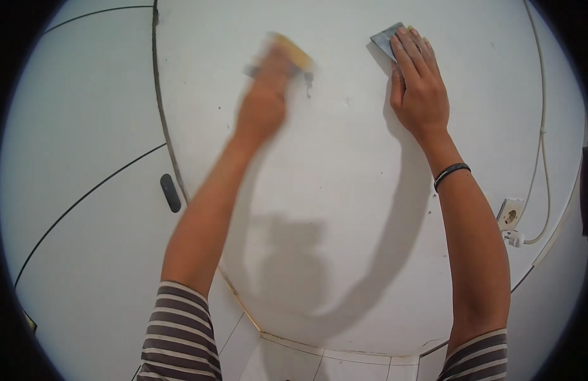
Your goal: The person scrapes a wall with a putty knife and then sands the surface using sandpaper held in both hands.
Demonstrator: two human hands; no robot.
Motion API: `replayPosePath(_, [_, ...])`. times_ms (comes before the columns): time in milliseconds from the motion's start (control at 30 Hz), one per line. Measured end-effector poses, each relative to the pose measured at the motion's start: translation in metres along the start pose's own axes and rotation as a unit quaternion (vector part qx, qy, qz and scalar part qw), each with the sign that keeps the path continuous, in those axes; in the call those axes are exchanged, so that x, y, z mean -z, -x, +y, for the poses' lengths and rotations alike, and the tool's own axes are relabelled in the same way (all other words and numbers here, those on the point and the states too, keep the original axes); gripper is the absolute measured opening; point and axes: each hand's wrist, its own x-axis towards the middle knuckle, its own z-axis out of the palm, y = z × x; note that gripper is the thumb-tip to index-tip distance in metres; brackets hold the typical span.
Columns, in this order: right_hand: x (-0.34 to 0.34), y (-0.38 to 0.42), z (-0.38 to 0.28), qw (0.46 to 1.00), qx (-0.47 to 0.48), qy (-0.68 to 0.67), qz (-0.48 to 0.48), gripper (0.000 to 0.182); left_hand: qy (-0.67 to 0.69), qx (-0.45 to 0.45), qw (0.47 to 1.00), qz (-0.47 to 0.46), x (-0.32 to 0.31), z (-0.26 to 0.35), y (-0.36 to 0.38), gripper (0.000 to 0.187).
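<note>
High on a white wall (332,159), my left hand (265,105) holds a yellow block (294,53), both smeared by motion. A dark grey mark (308,82) shows on the wall just right of that hand. To the right, my right hand (422,89) presses a grey sheet (386,42) against the wall, its fingers together over the sheet's right part. What lies under those fingers is mostly hidden. A dark band circles my right wrist.
A white door panel (84,127) with a dark oval handle (170,193) is at the left. At the lower right are a wall socket (510,214), a white plug (514,239) and a hanging cable (544,108). Floor tiles (294,362) show at the bottom.
</note>
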Motion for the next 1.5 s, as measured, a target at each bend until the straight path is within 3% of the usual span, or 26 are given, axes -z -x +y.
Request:
replayPosePath(33, [0.000,0.001,0.000,1.000,0.000,-0.001,0.000,0.041,0.054,0.108,0.991,0.054,0.008,-0.010,-0.015,0.051])
replayPosePath(100, [0.001,0.000,-0.001,1.000,-0.006,-0.007,0.000,0.040,-0.029,0.063,0.994,0.086,0.001,-0.006,-0.015,0.053])
replayPosePath(167, [0.005,-0.001,-0.003,1.000,-0.004,-0.019,-0.001,0.042,-0.002,-0.019,1.000,-0.011,-0.008,0.028,0.018,0.053])
replayPosePath(233, [0.007,-0.001,-0.007,1.000,-0.009,-0.027,-0.003,0.042,0.132,-0.127,0.970,-0.162,-0.006,0.078,0.060,0.055])
replayPosePath(333, [0.007,-0.004,-0.004,1.000,-0.010,-0.025,-0.006,0.043,0.092,-0.213,0.959,-0.164,0.007,0.064,0.045,0.056])
replayPosePath(400, [0.002,0.001,-0.002,1.000,-0.018,-0.021,-0.011,0.043,0.032,-0.070,0.996,-0.047,0.002,0.014,0.015,0.058])
replayPosePath(467, [0.003,0.002,-0.001,1.000,-0.016,-0.025,-0.008,0.043,0.010,0.082,0.996,0.040,0.010,-0.010,-0.017,0.052])
replayPosePath(567, [0.006,0.000,-0.003,1.000,-0.005,-0.027,-0.008,0.044,-0.029,-0.003,1.000,-0.007,-0.007,0.022,0.009,0.056])
replayPosePath(633, [0.008,-0.001,-0.003,1.000,-0.001,-0.027,-0.005,0.044,0.070,-0.106,0.988,-0.089,-0.007,0.072,0.046,0.057])
replayPosePath(700, [0.008,-0.001,-0.002,0.999,0.002,-0.032,-0.006,0.044,0.076,-0.215,0.960,-0.160,0.004,0.071,0.055,0.055])
replayPosePath(800, [0.004,-0.001,-0.001,1.000,0.010,-0.017,-0.006,0.044,-0.010,-0.050,0.998,-0.033,0.002,0.002,0.011,0.055])
replayPosePath(833, [0.004,-0.001,-0.002,1.000,0.011,-0.020,-0.004,0.043,0.043,0.100,0.994,0.022,0.008,-0.010,-0.013,0.055])
replayPosePath(867, [0.004,-0.001,-0.002,1.000,0.010,-0.023,-0.001,0.043,-0.040,0.090,0.994,0.036,0.008,-0.022,-0.027,0.056])
replayPosePath(967, [0.006,-0.002,-0.003,1.000,0.005,-0.028,-0.001,0.042,-0.038,-0.040,0.998,0.012,-0.007,0.020,0.003,0.052])
replayPosePath(1033, [0.005,0.000,-0.003,1.000,-0.008,-0.030,-0.001,0.042,0.073,-0.142,0.980,-0.115,-0.006,0.074,0.053,0.054])
replayPosePath(1100, [0.003,0.002,0.001,0.999,-0.015,-0.029,-0.004,0.042,0.128,-0.227,0.943,-0.206,0.006,0.086,0.073,0.061])
replayPosePath(1133, [0.002,-0.002,0.002,1.000,-0.011,-0.024,0.001,0.042,0.186,-0.245,0.929,-0.206,0.004,0.065,0.061,0.064])
replayPosePath(1200, [0.002,0.000,0.001,1.000,-0.005,-0.014,0.002,0.041,0.058,-0.134,0.982,-0.117,0.008,0.021,0.033,0.051])
replayPosePath(1267, [0.001,0.000,-0.001,1.000,-0.006,-0.013,0.000,0.042,0.038,0.058,0.997,0.021,0.014,-0.016,-0.008,0.047])
replayPosePath(1300, [0.001,0.000,0.000,1.000,-0.011,-0.013,0.000,0.042,-0.002,0.069,0.997,0.031,0.016,-0.023,-0.019,0.051])
replayPosePath(1367, [0.003,0.000,0.001,1.000,-0.006,-0.008,-0.002,0.042,-0.019,0.047,0.999,0.022,0.005,0.000,-0.007,0.056])
replayPosePath(1467, [0.003,0.001,0.000,1.000,-0.010,-0.006,0.000,0.042,0.124,-0.148,0.969,-0.153,0.001,0.071,0.056,0.055])
replayPosePath(1500, [0.004,0.000,-0.001,1.000,-0.009,-0.004,0.002,0.042,0.069,-0.231,0.949,-0.202,0.009,0.085,0.061,0.053])
